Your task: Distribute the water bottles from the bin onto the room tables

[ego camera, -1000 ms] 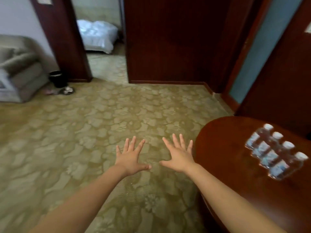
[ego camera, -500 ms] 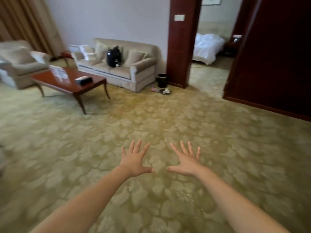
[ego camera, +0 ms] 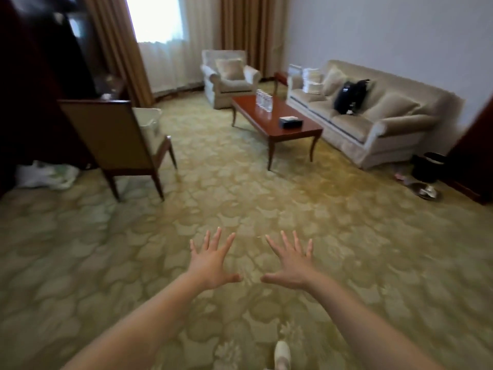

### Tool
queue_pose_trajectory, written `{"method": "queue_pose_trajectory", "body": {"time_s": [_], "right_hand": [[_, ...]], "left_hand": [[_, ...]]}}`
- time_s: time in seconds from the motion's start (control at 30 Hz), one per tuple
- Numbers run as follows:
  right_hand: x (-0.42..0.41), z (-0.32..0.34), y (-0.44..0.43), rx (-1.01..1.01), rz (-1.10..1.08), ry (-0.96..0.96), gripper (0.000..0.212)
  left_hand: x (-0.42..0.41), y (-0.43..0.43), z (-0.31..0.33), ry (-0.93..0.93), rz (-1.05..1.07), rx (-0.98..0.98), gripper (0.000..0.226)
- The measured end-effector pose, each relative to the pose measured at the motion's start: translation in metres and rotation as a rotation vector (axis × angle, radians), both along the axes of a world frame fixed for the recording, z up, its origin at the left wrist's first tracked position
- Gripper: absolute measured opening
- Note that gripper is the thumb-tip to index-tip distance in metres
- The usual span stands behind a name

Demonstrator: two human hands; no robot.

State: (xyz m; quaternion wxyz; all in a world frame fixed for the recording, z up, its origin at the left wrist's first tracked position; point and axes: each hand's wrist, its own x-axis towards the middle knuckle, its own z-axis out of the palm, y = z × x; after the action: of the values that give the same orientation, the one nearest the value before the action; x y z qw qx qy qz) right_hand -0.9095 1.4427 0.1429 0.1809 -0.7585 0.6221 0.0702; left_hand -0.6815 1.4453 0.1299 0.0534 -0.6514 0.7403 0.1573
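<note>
My view has swung on round the room. The round dark tabletop with its four bottles, beside me a second ago, is out of sight, and I now face the low red-brown wooden tabletop point(ego camera: 256, 113) by the window. A row of small clear plastic water bottles point(ego camera: 264, 102) stands at its far end, with a black tissue box point(ego camera: 290, 122) nearer its middle, so I judge this one already served. My left hand point(ego camera: 213, 265) and right hand point(ego camera: 290, 265) are as they were, fingers spread and holding nothing, over the patterned green-gold carpet point(ego camera: 240, 196) well short of that tabletop. A white container point(ego camera: 148, 117) sits on the brown wooden chair point(ego camera: 117, 134) left of the tabletop. It may be the bin, but I cannot tell.
</note>
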Motion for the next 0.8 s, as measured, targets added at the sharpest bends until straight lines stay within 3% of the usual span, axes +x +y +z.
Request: {"method": "queue_pose_trajectory", "body": {"time_s": [0.4, 0.8], "right_hand": [[0.1, 0.011, -0.289, -0.056, 0.425, -0.03, 0.104], [0.179, 0.021, -0.515, -0.064, 0.584, -0.064, 0.105]], "left_hand": [[0.065, -0.2, 0.012, 0.018, 0.428, -0.05, 0.112], [0.13, -0.391, 0.009, 0.059, 0.608, -0.036, 0.113]]}}
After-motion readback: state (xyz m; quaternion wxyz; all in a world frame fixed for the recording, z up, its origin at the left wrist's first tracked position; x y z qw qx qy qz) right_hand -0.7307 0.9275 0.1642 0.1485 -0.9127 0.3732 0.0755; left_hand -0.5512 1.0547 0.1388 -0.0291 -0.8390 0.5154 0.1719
